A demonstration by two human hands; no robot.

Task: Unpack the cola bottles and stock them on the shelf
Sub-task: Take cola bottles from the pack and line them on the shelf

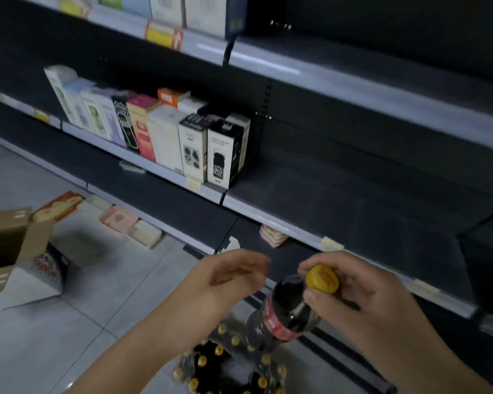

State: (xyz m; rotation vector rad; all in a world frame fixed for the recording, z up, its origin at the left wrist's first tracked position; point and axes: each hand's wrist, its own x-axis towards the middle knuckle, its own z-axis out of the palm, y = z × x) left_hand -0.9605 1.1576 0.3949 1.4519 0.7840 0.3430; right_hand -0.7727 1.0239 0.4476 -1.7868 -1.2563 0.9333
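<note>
Two bare forearms reach in from below; the left hand [228, 277] and right hand [362, 291] wear no gloves, rings or sleeves.

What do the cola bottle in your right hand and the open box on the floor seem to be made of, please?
Cola bottle: apparently clear glossy plastic, dark drink showing through, with a yellow cap, probably plastic. Open box: matte brown cardboard with folded flaps.

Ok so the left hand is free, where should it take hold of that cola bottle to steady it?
Probably around the labelled middle of the cola bottle, coming in from the left. The right hand already pinches the yellow cap and neck, the bottle tilts, and the open left hand is beside it on that bare side.
</note>
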